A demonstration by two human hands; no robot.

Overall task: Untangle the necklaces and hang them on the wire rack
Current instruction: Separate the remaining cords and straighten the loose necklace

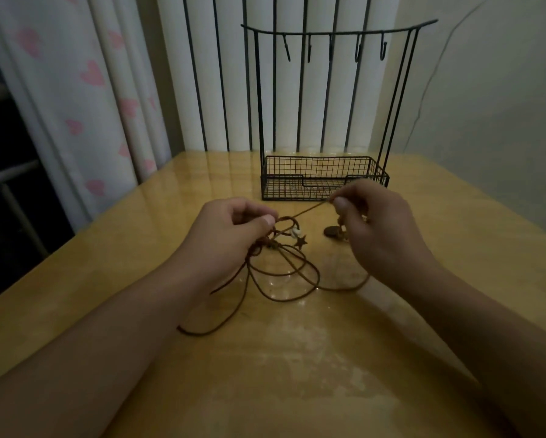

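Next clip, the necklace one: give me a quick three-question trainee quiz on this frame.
1. True or false: a necklace already hangs on a hook of the wire rack.
2. What does the right hand pinch?
A. a hook
B. a brown cord
C. the curtain
3. Fill in: the star charm lies nearest the ___ hand.

Key: 1 false, the hooks are bare. 2 B, the cord runs taut to the left hand, which holds the tangle. 3 left.
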